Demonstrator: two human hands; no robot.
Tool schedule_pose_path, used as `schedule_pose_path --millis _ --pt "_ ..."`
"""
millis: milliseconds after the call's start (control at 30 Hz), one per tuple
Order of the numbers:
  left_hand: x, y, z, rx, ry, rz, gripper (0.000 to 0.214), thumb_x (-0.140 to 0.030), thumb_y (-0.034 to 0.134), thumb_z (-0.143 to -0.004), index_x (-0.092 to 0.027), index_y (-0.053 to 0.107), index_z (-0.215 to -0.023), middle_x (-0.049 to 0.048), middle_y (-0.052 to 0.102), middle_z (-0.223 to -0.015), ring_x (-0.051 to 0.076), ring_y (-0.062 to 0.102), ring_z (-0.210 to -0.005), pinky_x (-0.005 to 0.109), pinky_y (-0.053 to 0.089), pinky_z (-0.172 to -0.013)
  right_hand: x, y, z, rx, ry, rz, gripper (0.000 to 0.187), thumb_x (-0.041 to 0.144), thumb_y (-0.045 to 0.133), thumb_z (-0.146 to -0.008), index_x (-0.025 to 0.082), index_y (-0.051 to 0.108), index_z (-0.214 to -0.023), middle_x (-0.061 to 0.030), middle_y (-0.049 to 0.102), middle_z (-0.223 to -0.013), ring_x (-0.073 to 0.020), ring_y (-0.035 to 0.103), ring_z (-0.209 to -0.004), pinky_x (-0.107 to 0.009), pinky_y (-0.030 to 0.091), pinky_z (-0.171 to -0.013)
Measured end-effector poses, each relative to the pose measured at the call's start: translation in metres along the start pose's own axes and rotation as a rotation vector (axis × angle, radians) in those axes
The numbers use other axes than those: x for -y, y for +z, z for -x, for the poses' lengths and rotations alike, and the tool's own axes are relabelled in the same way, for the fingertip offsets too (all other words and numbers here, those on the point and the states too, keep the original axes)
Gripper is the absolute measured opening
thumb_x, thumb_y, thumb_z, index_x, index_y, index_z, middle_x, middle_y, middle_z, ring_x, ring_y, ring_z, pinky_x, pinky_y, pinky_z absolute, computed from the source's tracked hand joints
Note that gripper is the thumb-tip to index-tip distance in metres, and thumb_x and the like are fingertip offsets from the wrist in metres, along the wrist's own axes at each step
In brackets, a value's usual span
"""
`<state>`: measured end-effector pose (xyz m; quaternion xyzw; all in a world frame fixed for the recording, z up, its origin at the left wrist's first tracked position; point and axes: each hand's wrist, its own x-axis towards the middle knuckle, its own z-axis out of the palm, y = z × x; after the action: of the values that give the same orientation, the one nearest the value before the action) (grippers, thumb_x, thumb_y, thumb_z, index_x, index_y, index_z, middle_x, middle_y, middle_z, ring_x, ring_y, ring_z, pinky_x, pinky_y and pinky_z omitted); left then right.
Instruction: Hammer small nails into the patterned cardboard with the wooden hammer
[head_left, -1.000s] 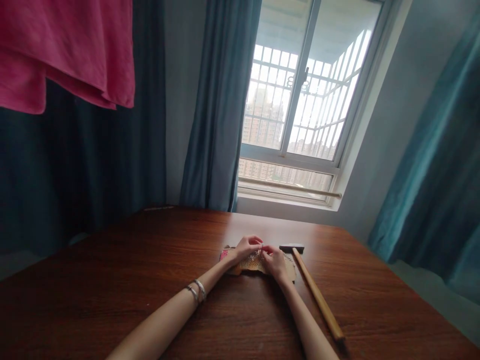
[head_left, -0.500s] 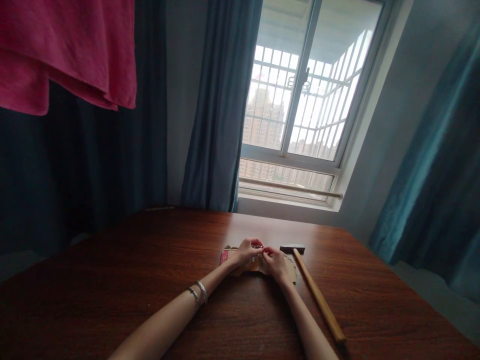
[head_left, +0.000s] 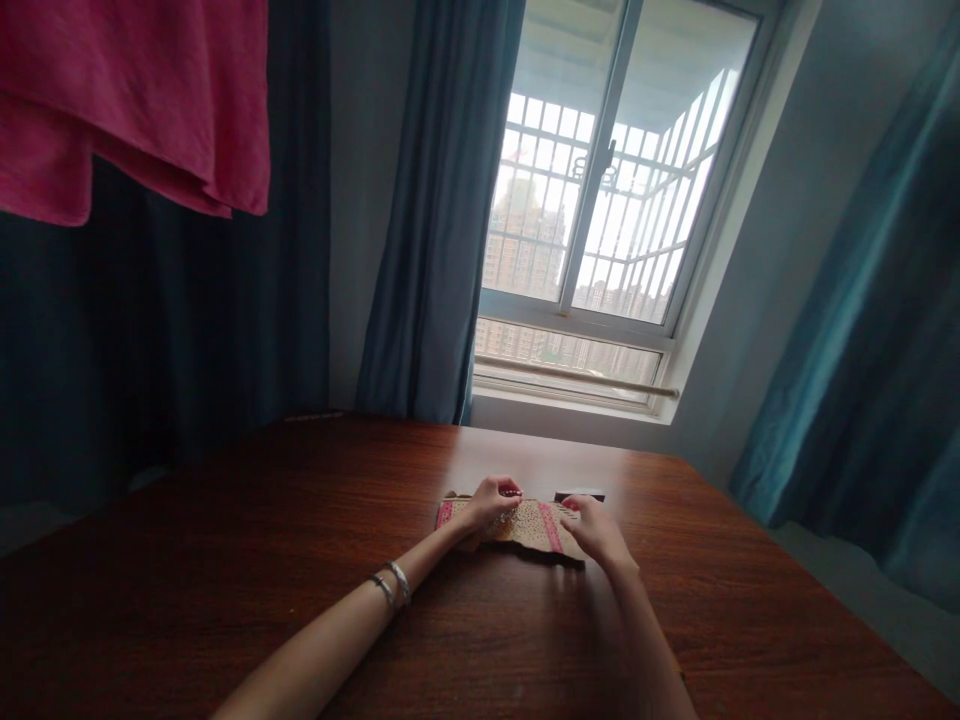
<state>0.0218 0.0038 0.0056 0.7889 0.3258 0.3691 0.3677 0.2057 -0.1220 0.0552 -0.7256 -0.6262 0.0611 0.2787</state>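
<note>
Item: flat tan card [head_left: 525, 523], perforated or dotted across its face, with a pink band near each short end. It lies on the wooden table [head_left: 225, 560], at the middle of the far half, below the window. Its long axis runs left to right across the view, tilting slightly nearer at the right end; the short ends face the table's left and right sides. The pattern of dots is too small to read; no lettering, brand or label can be made out on it.

Left hand [head_left: 491, 498]: rests on the left part of the card, fingers curled together and pinched at the tips on something small and pale at the card's surface; what it is cannot be told. Two thin bracelets [head_left: 393, 584] sit on that forearm.

Right hand [head_left: 596, 528]: at the card's right end, over the right pink band, fingers loosely bent and close together. Whether it grips the card's edge or only lies on it cannot be told.

Adjacent: dark hammer head [head_left: 579, 495], just beyond the right hand, touching or nearly touching the card's far right corner; its handle is hidden behind the right forearm.

Surroundings: window [head_left: 600, 200] with a white grille, blue-grey curtain [head_left: 442, 220] to its left, teal curtain [head_left: 870, 350] at the right, pink cloth [head_left: 135, 100] hanging at upper left.
</note>
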Motion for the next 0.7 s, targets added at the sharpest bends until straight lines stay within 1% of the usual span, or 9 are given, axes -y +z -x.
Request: schedule_pose_path --millis 67,100,167,233,367,467,567,633,700 --pt "-0.001 0.0 0.0 0.003 -0.006 0.002 0.022 -0.024 0.057 -0.065 -0.01 0.066 -0.079 0.0051 0.066 -0.075 0.016 0.059 -0.073 0.023 0.044 -0.066 -0.018 -0.019 0.022 0.047 0.083 0.146 0.028 0.025 0.054 -0.071 0.017 0.063 -0.096 -0.0094 0.065 -0.095 -0.0218 0.059 -0.091 -0.028 0.041 -0.078" --pt "-0.001 0.0 0.0 0.005 -0.005 0.003 0.022 -0.024 0.056 -0.064 -0.01 0.066 -0.078 0.0051 0.066 -0.075 0.016 0.059 -0.072 0.023 0.044 -0.065 -0.027 -0.024 0.034 0.045 0.136 0.223 0.028 0.027 0.052 -0.073 0.017 0.061 -0.097 -0.0108 0.064 -0.096 -0.0232 0.058 -0.093 -0.029 0.041 -0.078" --pt "-0.001 0.0 0.0 0.008 0.001 0.009 0.022 -0.024 0.056 -0.064 -0.01 0.066 -0.078 0.005 0.066 -0.074 0.016 0.059 -0.072 0.023 0.043 -0.064 -0.041 -0.028 0.058 0.032 0.248 0.363 0.03 0.034 0.048 -0.077 0.016 0.059 -0.099 -0.0142 0.062 -0.096 -0.0265 0.058 -0.092 -0.033 0.043 -0.075" --pt "-0.001 0.0 0.0 0.01 0.01 0.02 0.022 -0.024 0.056 -0.065 -0.01 0.066 -0.078 0.005 0.066 -0.074 0.016 0.059 -0.072 0.023 0.043 -0.064 -0.048 -0.023 0.078 0.03 0.308 0.473 0.031 0.038 0.044 -0.08 0.016 0.058 -0.097 -0.0156 0.06 -0.093 -0.0283 0.06 -0.087 -0.035 0.044 -0.07" --pt "-0.005 -0.001 0.002 0.009 0.013 0.034 0.021 -0.024 0.056 -0.065 -0.01 0.066 -0.077 0.0053 0.066 -0.075 0.016 0.059 -0.072 0.023 0.043 -0.065 -0.05 -0.005 0.097 -0.021 0.257 0.607 0.028 0.032 0.034 -0.086 0.015 0.056 -0.089 -0.0148 0.057 -0.09 -0.0268 0.061 -0.082 -0.032 0.045 -0.062" --pt "-0.009 -0.002 0.003 0.014 -0.003 0.036 0.021 -0.025 0.057 -0.064 -0.01 0.066 -0.077 0.0051 0.066 -0.075 0.016 0.059 -0.073 0.023 0.043 -0.066 -0.049 0.001 0.099 -0.039 0.223 0.585 0.031 0.027 0.025 -0.088 0.015 0.053 -0.089 -0.0139 0.058 -0.089 -0.0247 0.062 -0.077 -0.03 0.044 -0.058" --pt "-0.01 -0.002 0.003 0.015 -0.018 0.035 0.021 -0.025 0.058 -0.064 -0.01 0.066 -0.076 0.0052 0.066 -0.075 0.016 0.059 -0.073 0.023 0.043 -0.066 -0.052 -0.003 0.098 -0.017 0.222 0.48 0.029 0.028 0.026 -0.088 0.015 0.05 -0.097 -0.013 0.061 -0.089 -0.0252 0.063 -0.078 -0.031 0.044 -0.06" --pt "-0.008 -0.002 0.003 0.012 -0.015 0.036 0.022 -0.026 0.057 -0.064 -0.01 0.066 -0.076 0.0052 0.066 -0.075 0.017 0.059 -0.073 0.023 0.043 -0.066 -0.053 -0.008 0.096 -0.018 0.247 0.354 0.027 0.031 0.029 -0.087 0.018 0.05 -0.096 -0.012 0.063 -0.088 -0.0261 0.062 -0.081 -0.031 0.043 -0.062" --pt "-0.005 -0.002 0.002 0.012 -0.005 0.031 0.022 -0.026 0.056 -0.064 -0.01 0.066 -0.077 0.0054 0.067 -0.076 0.017 0.059 -0.073 0.023 0.043 -0.066 -0.05 -0.012 0.094 -0.044 0.262 0.153 0.025 0.035 0.032 -0.085 0.021 0.052 -0.087 -0.0101 0.064 -0.083 -0.025 0.062 -0.079 -0.03 0.042 -0.062"
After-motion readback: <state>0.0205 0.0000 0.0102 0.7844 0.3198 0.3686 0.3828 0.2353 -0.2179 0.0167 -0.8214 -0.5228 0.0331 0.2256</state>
